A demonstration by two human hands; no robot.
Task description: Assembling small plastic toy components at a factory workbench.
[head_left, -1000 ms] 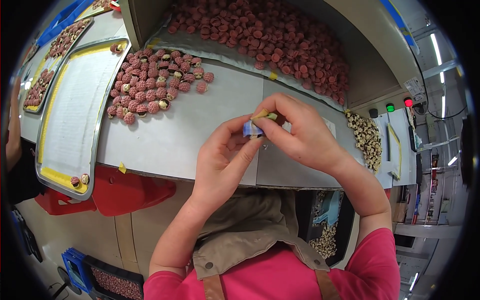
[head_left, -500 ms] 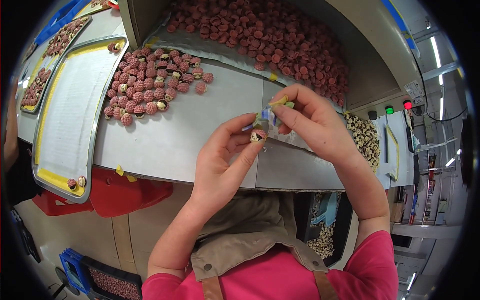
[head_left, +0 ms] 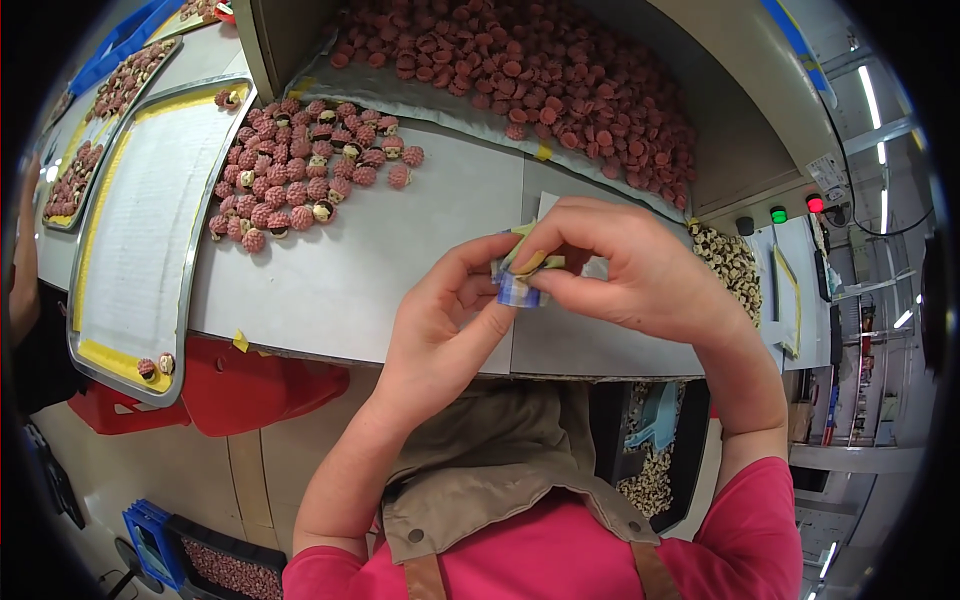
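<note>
The left hand [head_left: 435, 315] and right hand [head_left: 635, 272] pinch a checked cloth [head_left: 519, 292] in their fingers [head_left: 484, 326]; the nearest tray [head_left: 140, 230] has 2 pink heads [head_left: 147, 369] in its near corner.

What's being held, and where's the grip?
A small blue-yellow patterned piece: right hand on its yellow upper part, left hand at its left edge.

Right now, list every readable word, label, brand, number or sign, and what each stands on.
None can be read.
White label on the machine housing: too small.
Blue-patterned piece between the left hand and right hand: any lettering is too blurred to tell.
</note>
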